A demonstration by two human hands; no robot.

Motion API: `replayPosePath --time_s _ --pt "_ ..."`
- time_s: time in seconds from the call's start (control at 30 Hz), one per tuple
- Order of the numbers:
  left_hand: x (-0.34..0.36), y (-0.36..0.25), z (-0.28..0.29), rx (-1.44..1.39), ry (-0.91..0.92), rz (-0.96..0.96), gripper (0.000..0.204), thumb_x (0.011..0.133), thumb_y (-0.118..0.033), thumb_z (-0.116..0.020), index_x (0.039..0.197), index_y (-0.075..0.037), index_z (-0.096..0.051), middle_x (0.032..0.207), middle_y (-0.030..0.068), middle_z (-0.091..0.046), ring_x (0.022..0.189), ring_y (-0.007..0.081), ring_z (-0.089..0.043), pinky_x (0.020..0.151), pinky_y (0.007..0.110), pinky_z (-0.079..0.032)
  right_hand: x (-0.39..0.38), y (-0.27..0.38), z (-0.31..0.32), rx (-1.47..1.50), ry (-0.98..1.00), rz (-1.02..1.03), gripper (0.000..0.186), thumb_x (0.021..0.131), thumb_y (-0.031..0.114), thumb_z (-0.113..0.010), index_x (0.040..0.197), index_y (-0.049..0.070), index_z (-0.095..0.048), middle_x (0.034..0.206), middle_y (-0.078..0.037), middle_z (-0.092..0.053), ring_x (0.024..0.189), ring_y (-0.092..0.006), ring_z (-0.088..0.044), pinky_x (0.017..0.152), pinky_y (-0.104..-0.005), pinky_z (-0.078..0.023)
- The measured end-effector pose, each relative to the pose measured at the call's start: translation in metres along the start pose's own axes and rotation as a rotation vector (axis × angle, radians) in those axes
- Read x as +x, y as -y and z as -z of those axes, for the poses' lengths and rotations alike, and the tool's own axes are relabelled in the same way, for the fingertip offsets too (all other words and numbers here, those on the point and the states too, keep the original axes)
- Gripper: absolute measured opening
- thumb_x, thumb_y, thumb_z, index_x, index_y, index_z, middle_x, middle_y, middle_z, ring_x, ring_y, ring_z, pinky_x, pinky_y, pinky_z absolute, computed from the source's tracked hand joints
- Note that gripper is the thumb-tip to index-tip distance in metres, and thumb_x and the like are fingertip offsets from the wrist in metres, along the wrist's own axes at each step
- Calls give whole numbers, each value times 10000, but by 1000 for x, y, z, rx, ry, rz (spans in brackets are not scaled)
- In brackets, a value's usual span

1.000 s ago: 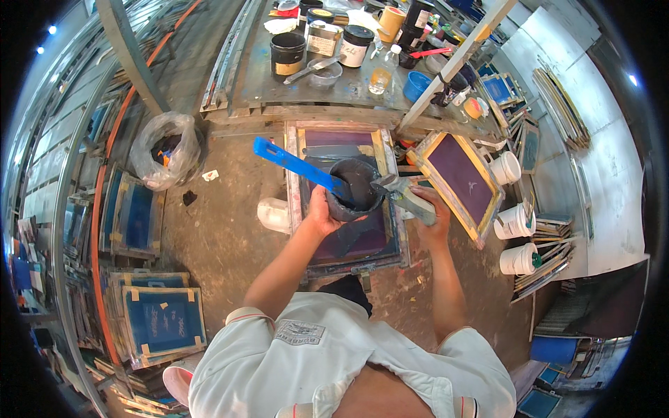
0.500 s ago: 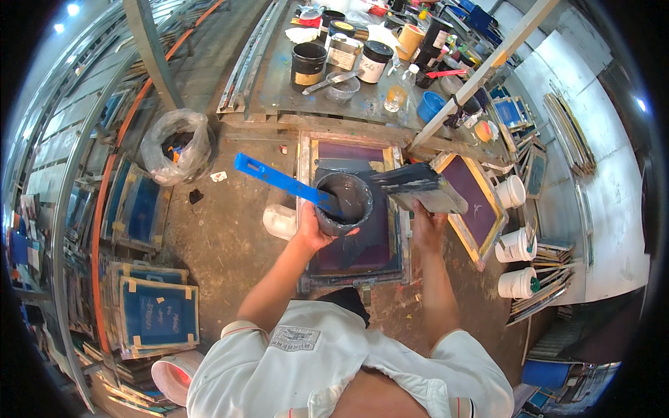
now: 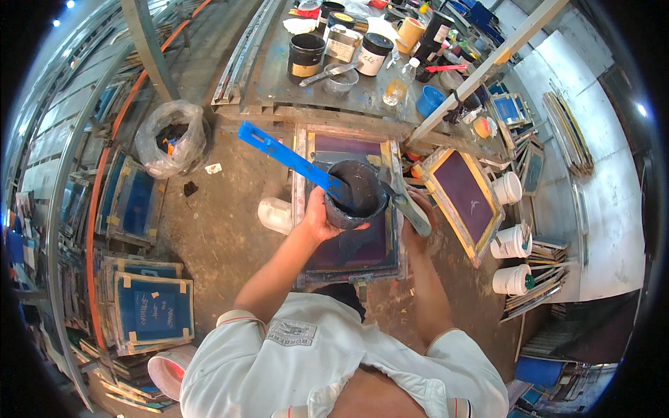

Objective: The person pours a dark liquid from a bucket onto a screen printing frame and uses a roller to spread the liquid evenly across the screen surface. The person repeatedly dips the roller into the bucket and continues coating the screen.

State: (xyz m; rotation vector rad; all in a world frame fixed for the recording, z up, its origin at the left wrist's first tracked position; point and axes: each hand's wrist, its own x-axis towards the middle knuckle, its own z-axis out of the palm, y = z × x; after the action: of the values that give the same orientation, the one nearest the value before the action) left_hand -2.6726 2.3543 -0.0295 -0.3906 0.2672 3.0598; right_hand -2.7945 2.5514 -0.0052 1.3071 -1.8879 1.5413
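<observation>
My left hand (image 3: pixel 318 217) is closed around the lower side of a dark, ink-smeared tub (image 3: pixel 357 214), held up over a framed printing screen (image 3: pixel 302 148). Out of the tub's left side leans a blue plastic spatula (image 3: pixel 284 155), its lower end in the dark ink. My right hand (image 3: pixel 418 233) grips a squeegee (image 3: pixel 412 211), seen nearly edge-on. The squeegee's ink-coated end meets the tub's right rim or lies just beside it; I cannot tell which. Much of the screen's purple mesh is hidden beneath the tub.
A second purple screen (image 3: pixel 465 182) leans at the right, near several white buckets (image 3: pixel 512 242). Ahead stands a workbench (image 3: pixel 268 87) with jars, bottles and a blue bowl (image 3: pixel 431 102). A plastic bag (image 3: pixel 171 139), a white container (image 3: pixel 276 214) and stacked blue screens (image 3: pixel 155 310) are at the left.
The squeegee has turned from showing its broad, inky face to nearly edge-on and has come in against the tub's right side. The tub has shifted slightly right and up.
</observation>
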Motion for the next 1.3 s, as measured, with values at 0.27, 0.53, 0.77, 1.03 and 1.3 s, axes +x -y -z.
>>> replayPosePath --time_s 0.27,0.53,0.77,1.03,1.3 --pt "-36 -28 36 -115 -8 -147 625 928 -575 -469 1323 -100 -563 1340 148 -584 1206 359 -572 1028 578 -451 2 -87 0 -312 489 -363 353 817 96 -665 1167 54 -634 1024 -202 -697 974 -410 -652 856 -448 -514" --pt "-90 -41 142 -186 -339 -471 690 900 -564 -526 1411 -101 -485 1417 218 -495 1242 566 -448 1011 720 -374 -1 -193 -49 -681 691 -534 317 838 249 -615 1072 37 -581 966 -281 -659 955 -478 -621 826 -561 -484" --pt "-109 -35 189 -258 -455 -519 733 885 -574 -546 1439 -101 -457 1423 262 -475 1239 628 -424 989 758 -380 -5 -241 -68 -703 722 -575 328 858 239 -596 1112 32 -577 1001 -285 -659 990 -477 -615 862 -547 -481" --pt "-70 -36 191 -245 -422 -468 716 888 -570 -541 1428 -105 -468 1418 247 -485 1236 609 -440 989 739 -397 -40 -181 -100 -619 836 -595 279 850 220 -633 1064 49 -581 906 -267 -671 908 -466 -636 792 -546 -498" --pt "-56 -34 166 -179 -358 -383 572 927 -518 -497 1333 -121 -558 1335 142 -584 1216 389 -548 994 574 -476 -90 -113 -117 -483 812 -503 219 819 169 -649 990 51 -579 862 -209 -672 825 -444 -647 731 -524 -517"
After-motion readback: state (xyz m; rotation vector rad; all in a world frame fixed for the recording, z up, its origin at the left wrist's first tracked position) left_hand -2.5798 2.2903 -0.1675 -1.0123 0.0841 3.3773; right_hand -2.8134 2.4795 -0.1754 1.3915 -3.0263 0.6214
